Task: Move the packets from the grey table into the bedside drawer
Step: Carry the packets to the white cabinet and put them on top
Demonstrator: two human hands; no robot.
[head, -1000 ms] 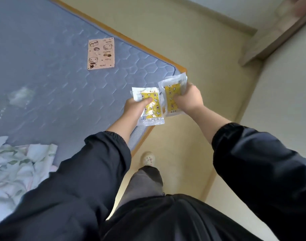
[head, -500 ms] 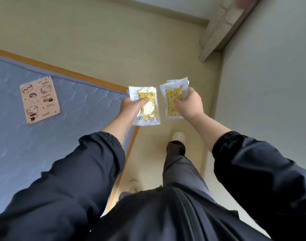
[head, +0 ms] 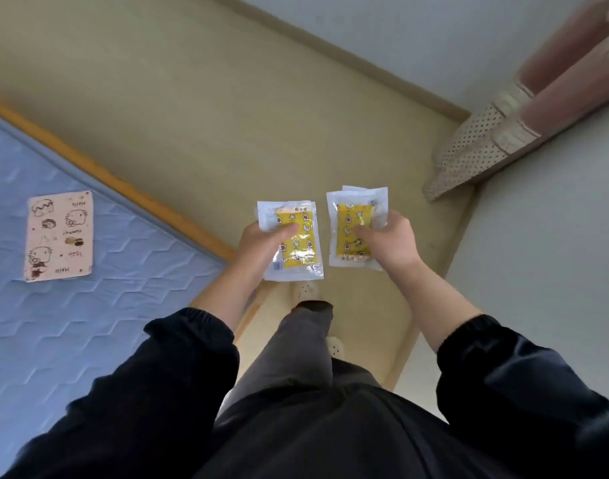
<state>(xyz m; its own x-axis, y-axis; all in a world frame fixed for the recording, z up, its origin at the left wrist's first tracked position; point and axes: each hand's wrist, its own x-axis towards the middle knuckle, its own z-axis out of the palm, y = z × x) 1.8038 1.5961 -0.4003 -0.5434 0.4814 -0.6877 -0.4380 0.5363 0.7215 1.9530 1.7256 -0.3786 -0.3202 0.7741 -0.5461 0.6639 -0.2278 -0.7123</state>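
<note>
So, biggest thing first: beige floor [head: 227, 98] fills the middle and top of the frame, with a pale wall [head: 538, 288] down the right side. A blue quilted mattress [head: 71, 333] takes up the left, edged by a wooden frame [head: 123, 181] that cuts diagonally toward the centre. The bottom of the frame is all the person: dark sleeves [head: 158, 392] on both arms, grey trousers [head: 296, 357] in between. The upper right corner has a pinkish curtain [head: 551, 88] with a dotted hem. At mid-left a pink cartoon card [head: 59, 236] lies on the mattress, well apart from the hands.

Now the packets. Both bunches are up in the air at frame centre, over the floor, just right of the mattress corner. The left packets [head: 301, 254] are clear plastic with a yellow printed insert, printed face toward the camera, long axis running up-down the frame with the top leaning a touch left. The right packets [head: 349, 219] sit just beside them, not touching, long axis also up-down, nearly straight. Edges peeking out suggest more than one packet per bunch; can't tell how many.

The left hand [head: 261, 247] pinches its bunch from the left edge, thumb across the face, fingers hidden underneath. The right hand [head: 393, 247] grips its bunch from the lower right, thumb on the yellow part, fingers curled round the right edge. A pale slipper [head: 306, 292] pokes out just below the left packets.
</note>
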